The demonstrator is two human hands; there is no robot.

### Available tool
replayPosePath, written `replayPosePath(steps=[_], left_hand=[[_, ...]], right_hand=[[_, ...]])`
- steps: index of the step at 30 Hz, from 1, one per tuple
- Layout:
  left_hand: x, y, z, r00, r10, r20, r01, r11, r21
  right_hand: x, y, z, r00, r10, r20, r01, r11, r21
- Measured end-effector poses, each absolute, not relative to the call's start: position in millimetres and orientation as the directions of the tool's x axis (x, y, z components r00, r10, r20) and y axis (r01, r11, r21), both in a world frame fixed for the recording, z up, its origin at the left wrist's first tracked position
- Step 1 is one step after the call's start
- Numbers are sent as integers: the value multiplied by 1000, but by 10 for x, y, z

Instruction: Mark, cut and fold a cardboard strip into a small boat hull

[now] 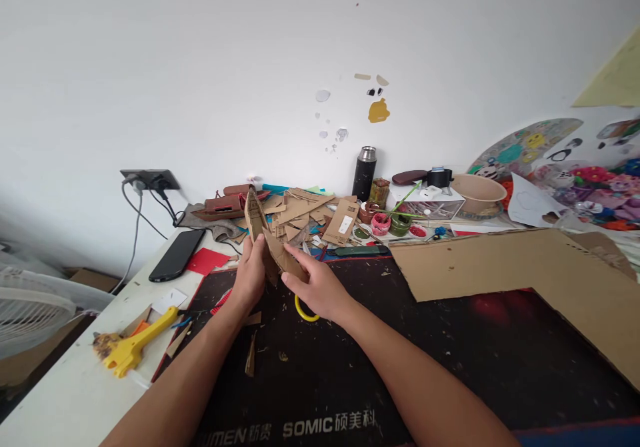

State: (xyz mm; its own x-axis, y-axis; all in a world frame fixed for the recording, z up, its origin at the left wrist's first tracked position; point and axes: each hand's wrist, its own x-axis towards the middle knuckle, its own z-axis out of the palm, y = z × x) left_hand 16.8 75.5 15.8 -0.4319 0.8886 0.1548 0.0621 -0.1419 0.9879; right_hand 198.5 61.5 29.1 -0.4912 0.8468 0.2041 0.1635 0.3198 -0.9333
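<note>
My left hand (251, 270) is closed around a long, narrow cardboard boat hull (257, 217) with a pointed far end, held tilted above the dark desk mat. In my right hand (316, 285) a flat cardboard piece (283, 255) is pinched between thumb and fingers. Its edge lies against the hull's right side; whether the two are joined I cannot tell. Just under my right hand shows a yellow ring handle (306, 310), its other end hidden. Small cardboard scraps (251, 353) lie on the mat below.
To the left are a yellow glue gun (137, 343), a black phone (177, 255) and a white fan (35, 307). Behind my hands lie piled cardboard offcuts (300, 207), paint jars (381, 223) and a black flask (365, 173). A large cardboard sheet (500, 260) covers the right side.
</note>
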Motion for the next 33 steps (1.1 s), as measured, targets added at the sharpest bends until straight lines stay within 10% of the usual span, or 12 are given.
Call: replayPosePath(steps=[33], left_hand=[[419,627,142,-189,962,198,198,-160,967]], right_hand=[[1897,605,351,-358,919,164,352,296,-888]])
